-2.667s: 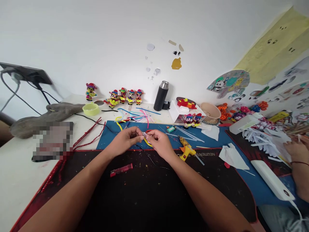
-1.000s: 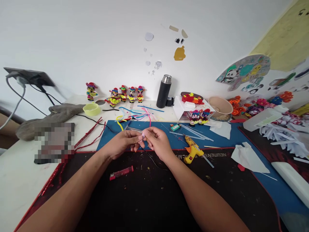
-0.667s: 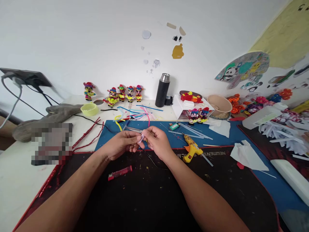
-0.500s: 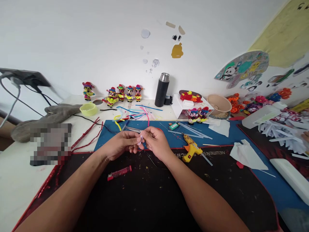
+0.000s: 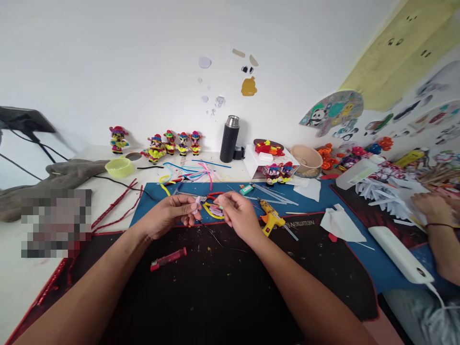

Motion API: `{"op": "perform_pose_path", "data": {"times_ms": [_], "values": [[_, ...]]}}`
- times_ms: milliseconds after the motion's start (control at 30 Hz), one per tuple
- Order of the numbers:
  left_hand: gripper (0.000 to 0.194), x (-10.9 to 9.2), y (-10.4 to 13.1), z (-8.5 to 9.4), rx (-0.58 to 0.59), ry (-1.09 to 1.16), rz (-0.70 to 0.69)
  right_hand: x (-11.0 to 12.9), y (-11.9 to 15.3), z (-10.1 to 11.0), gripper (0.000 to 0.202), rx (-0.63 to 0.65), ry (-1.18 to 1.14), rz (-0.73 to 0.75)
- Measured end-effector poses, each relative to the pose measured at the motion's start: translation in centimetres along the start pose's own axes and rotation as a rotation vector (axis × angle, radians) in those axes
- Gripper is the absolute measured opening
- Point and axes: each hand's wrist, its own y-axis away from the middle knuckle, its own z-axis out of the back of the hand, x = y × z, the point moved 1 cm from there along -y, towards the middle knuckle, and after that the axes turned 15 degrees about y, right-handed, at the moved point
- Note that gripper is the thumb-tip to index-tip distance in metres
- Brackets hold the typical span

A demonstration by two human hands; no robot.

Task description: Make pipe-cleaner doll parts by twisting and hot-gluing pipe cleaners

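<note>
Between the thumb and fingers of my left hand (image 5: 178, 211) is a small pale lilac piece (image 5: 196, 205). My right hand (image 5: 235, 211) is pinched closed a short way to the right; what its fingertips hold, if anything, is too small to make out. Behind and between the hands lie pliers with red and yellow handles (image 5: 212, 213), partly hidden by my right hand. A thin black cord (image 5: 215, 237) curves over the black mat below the hands. Nearer to me lies a red lighter (image 5: 168, 259).
A yellow glue gun (image 5: 270, 218) lies right of my right hand, by clear sticks. Behind stand a black flask (image 5: 229, 140), small figures (image 5: 155, 148) and a white box (image 5: 252, 165). At the far right are another person's arm (image 5: 440, 235) and a white device (image 5: 400, 254).
My hands have moved apart, the lilac piece staying in my left. The view has turned to the right, bringing another person's arm into sight and uncovering the pliers' handles.
</note>
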Motion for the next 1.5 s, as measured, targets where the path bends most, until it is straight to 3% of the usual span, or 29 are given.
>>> {"op": "perform_pose_path", "data": {"times_ms": [200, 300, 400, 600, 733, 967, 1100, 1300, 1500], "values": [[0.039, -0.1, 0.1, 0.0, 0.012, -0.014, -0.041, -2.2, 5.2, 7.0, 0.048, -0.171, 0.279, -0.154], [0.039, -0.1, 0.1, -0.1, 0.024, -0.031, -0.041, -3.7, 7.4, 9.6, 0.05, -0.163, 0.439, -0.247], [0.04, -0.1, 0.1, 0.0, 0.031, -0.051, -0.041, -4.3, 8.7, 10.6, 0.048, -0.095, 0.657, -0.252], [0.037, 0.2, -0.2, 0.4, 0.062, -0.102, -0.044, -3.7, 8.5, 9.4, 0.037, 0.014, 1.086, -0.236], [0.034, 0.3, -0.2, 0.5, 0.086, -0.127, -0.036, -4.0, 8.1, 8.7, 0.027, -0.024, 1.142, -0.207], [0.032, 0.0, 0.1, 0.0, 0.117, -0.12, -0.066, -5.6, 8.4, 9.0, 0.031, -0.317, 0.871, -0.107], [0.032, -0.1, 0.4, -0.4, 0.128, -0.115, -0.066, -5.6, 8.8, 9.1, 0.038, -0.439, 0.642, -0.134], [0.032, -0.1, 0.6, -0.9, 0.136, -0.073, -0.051, -3.6, 8.9, 7.8, 0.034, -0.415, 0.568, -0.062], [0.029, 0.4, 0.9, -1.4, 0.177, -0.022, 0.024, -0.4, 7.4, 4.2, 0.021, -0.34, 0.629, 0.137]]}}
